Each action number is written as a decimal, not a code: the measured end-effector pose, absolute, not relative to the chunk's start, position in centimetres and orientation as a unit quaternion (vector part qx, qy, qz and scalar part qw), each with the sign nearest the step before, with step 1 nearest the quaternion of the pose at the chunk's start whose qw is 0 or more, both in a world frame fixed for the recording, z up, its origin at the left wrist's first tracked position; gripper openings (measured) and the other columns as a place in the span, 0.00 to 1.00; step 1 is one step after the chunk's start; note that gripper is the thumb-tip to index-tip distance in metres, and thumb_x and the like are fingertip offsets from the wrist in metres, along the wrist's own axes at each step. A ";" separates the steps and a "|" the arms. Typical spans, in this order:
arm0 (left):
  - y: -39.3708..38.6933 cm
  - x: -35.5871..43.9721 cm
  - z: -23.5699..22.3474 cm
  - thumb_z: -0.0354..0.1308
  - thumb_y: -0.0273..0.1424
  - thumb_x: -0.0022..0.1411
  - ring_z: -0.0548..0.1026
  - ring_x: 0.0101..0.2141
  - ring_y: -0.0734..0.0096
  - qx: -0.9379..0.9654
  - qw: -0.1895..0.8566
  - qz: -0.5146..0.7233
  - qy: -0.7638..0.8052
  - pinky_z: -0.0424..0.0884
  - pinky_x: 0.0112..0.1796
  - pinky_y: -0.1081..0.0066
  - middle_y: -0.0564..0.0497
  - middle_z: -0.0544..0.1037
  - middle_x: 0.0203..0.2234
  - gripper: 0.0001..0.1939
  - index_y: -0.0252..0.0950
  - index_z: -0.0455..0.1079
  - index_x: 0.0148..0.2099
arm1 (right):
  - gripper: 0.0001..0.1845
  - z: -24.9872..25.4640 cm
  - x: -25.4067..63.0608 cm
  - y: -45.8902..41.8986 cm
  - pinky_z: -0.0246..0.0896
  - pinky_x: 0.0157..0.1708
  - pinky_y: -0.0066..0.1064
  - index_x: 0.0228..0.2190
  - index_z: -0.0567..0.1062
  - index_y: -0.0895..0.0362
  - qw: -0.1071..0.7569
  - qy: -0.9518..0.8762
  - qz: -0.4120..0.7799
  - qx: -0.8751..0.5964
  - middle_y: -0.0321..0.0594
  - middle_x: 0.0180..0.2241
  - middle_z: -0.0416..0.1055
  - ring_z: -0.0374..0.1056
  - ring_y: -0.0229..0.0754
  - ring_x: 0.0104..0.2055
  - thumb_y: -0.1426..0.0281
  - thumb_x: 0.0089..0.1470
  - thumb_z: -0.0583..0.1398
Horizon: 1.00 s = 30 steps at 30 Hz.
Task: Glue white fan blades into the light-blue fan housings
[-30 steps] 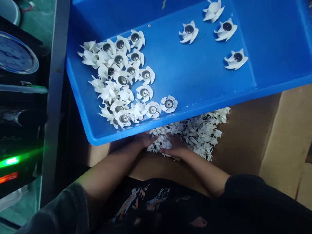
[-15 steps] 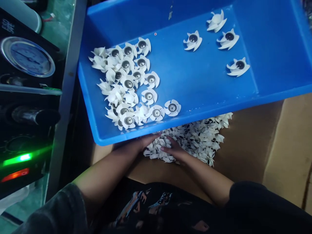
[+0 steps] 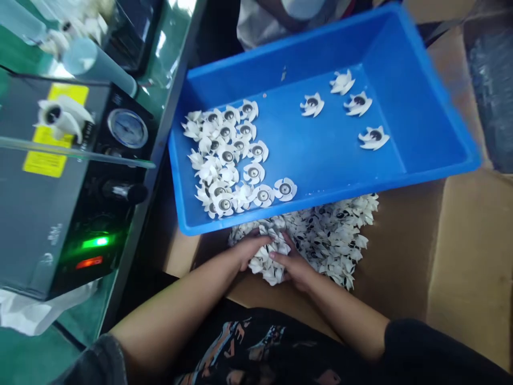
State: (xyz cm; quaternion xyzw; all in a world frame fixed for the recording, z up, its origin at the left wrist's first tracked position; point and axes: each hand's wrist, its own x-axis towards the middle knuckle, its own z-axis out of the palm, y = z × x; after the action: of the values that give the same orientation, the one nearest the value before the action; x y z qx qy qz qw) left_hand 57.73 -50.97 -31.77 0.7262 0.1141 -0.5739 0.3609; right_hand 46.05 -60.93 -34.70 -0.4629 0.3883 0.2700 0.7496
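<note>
Between my left hand (image 3: pixel 250 250) and my right hand (image 3: pixel 295 264) is a clump of white fan impellers (image 3: pixel 267 264), pressed from both sides. The fingers of both hands curl round it and are partly hidden by the blades. Beneath and beyond lies a big heap of the same impellers (image 3: pixel 334 240) in a cardboard box (image 3: pixel 395 240). Above the heap sits a blue plastic bin (image 3: pixel 320 160). Inside it, several impellers (image 3: pixel 227 156) crowd the left end, many with dark round hubs facing up, and several more (image 3: pixel 359 103) lie apart toward the right.
On the left, a black machine (image 3: pixel 44 214) with a pressure gauge (image 3: pixel 127 128), a green light and an orange switch stands on a green-topped bench (image 3: pixel 90 326). A single impeller (image 3: pixel 60 116) rests on it. Clear cups (image 3: pixel 98 64) stand behind. The bin's front wall overhangs the heap.
My hands have come out from under the bin's edge toward my body, with a clump of impellers now showing between them. The view has shifted, showing more of the machine and the bin's far side.
</note>
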 end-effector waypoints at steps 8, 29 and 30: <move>-53.7 54.2 -22.8 0.66 0.38 0.48 0.78 0.47 0.53 0.635 0.533 -0.556 0.061 0.75 0.46 0.62 0.42 0.79 0.47 0.33 0.37 0.63 0.55 | 0.57 -28.2 40.9 -63.8 0.50 0.65 0.48 0.64 0.49 0.48 0.763 0.329 0.042 -0.555 0.47 0.65 0.53 0.54 0.55 0.66 0.51 0.41 0.69; -54.0 65.1 -13.8 0.52 0.40 0.65 0.72 0.53 0.49 0.904 0.079 -0.061 -0.417 0.65 0.54 0.52 0.43 0.72 0.56 0.24 0.38 0.67 0.60 | 0.21 -17.8 51.3 -75.4 0.67 0.44 0.43 0.44 0.76 0.56 0.348 0.162 -0.143 -0.912 0.45 0.41 0.71 0.68 0.47 0.41 0.56 0.62 0.52; -53.1 64.0 -14.7 0.50 0.40 0.66 0.74 0.48 0.54 0.880 0.126 -0.036 -0.457 0.68 0.51 0.53 0.44 0.77 0.46 0.20 0.38 0.71 0.53 | 0.23 -19.5 50.0 -74.9 0.65 0.46 0.44 0.40 0.76 0.56 0.337 0.175 -0.152 -0.913 0.45 0.39 0.71 0.67 0.47 0.43 0.56 0.64 0.48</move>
State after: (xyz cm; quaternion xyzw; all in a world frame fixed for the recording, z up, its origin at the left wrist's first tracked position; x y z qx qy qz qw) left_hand 64.01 -53.11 -14.71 0.8798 -0.4568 -0.0357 0.1261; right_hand 50.03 -74.91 -19.47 -0.9126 0.1749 -0.1524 0.3366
